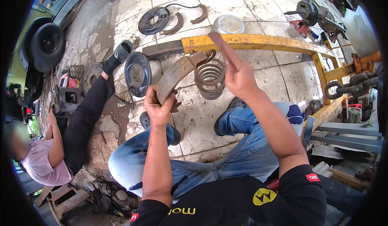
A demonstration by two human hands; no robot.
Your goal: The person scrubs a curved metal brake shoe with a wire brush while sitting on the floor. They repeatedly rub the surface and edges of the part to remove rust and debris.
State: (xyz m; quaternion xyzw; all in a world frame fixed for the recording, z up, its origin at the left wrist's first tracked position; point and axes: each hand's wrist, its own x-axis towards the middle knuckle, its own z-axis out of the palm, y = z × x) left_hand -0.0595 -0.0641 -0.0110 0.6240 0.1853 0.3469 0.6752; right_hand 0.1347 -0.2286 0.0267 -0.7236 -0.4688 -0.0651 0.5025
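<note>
My left hand (158, 108) is closed round the lower end of a rusty, curved brake shoe (178, 74), held tilted up in front of me. Raised beside it, my right hand (241, 79) grips a flat, reddish-brown strip (221, 46) between thumb and fingers; its material is hard to tell. The strip stands apart from the brake shoe. Between and beyond my hands, a rusty coil spring (210, 80) shows upright, partly covered by the shoe's far end.
A yellow steel beam (258, 42) crosses ahead, with a heavy chain (351, 84) at right. Black backing plates (138, 74), more brake shoes (175, 25) and a silver round cover (229, 24) lie on the tiles. Another person (48, 157) sits at left, a leg (91, 116) stretched out.
</note>
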